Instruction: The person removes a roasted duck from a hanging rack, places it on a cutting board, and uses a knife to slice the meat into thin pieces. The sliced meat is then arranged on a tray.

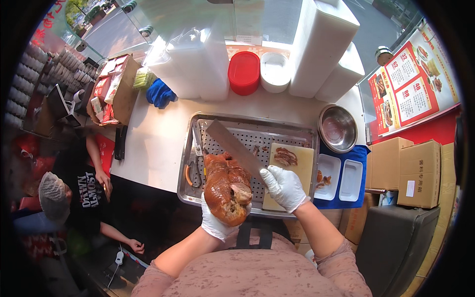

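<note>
My left hand [217, 224], in a white glove, cups the near end of a glossy brown roast bird [222, 182] from below. Pale meat shows where the bird is cut open. In my right hand [285, 187], also gloved, is a broad cleaver [234, 148], its blade slanting up and left above the bird and the tray. The perforated metal tray [256, 118] lies beneath. On its right side is a cream cutting board [300, 157] with sliced meat [285, 157] on it. At the tray's left lie a knife [197, 139] and an orange-handled tool [188, 175].
White foam trays [328, 165] and a metal bowl [337, 128] stand right of the tray. Stacked white containers [323, 44], a red tub [243, 72] and a blue cloth [160, 93] line the back. A co-worker [79, 185] sits at left; cardboard boxes [419, 174] at right.
</note>
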### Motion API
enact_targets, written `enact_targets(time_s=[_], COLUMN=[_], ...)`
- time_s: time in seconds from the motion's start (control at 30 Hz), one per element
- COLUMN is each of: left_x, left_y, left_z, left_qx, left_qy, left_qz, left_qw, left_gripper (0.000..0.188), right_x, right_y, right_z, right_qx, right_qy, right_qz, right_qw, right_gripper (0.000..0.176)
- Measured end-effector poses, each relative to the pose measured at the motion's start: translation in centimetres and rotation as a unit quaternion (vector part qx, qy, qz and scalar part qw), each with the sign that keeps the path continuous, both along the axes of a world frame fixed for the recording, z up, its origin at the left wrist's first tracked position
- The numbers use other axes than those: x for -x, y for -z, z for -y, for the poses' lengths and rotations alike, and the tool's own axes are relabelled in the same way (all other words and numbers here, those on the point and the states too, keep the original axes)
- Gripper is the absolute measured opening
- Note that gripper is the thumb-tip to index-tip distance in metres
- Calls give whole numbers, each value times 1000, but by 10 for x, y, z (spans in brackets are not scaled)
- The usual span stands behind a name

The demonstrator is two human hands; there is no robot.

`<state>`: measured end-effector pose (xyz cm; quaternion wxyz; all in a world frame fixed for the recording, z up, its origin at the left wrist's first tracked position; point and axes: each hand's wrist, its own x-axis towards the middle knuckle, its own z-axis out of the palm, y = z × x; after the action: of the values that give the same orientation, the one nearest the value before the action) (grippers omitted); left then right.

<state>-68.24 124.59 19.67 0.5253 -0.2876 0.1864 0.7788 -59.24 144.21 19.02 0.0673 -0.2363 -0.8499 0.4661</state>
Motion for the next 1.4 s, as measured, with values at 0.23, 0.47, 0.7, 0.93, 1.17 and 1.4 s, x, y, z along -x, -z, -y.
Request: enact_targets(time_s=[0.23,0.47,0.7,0.93,1.17,1.4], left_x=[3,2,2,6,-3,-1], left_y=[-2,-1,1,-6,-9,1], left_z=[-5,-6,0,0,-7,-3], left_qx=[6,5,19,43,47,24], left_qy=[6,-2,15,17,7,25], left_qz=[-49,-44,-33,-34,-19,-139], left_qw=[999,999,999,998,999,990], left_gripper=[56,57,62,59,55,49], right_x=[19,18,-19,-23,-8,8], right_y=[-27,-20,-7,-1,-10,-25], right_z=[27,31,25,24,23,21], right_qx=[-66,-76,-57,7,17,233], right_qy=[-3,13,-54,-93,-87,-51], right_qz=[-33,-54,0,59,74,144], right_qw=[997,996,997,994,993,960], right_gripper=[38,39,41,40,57,63])
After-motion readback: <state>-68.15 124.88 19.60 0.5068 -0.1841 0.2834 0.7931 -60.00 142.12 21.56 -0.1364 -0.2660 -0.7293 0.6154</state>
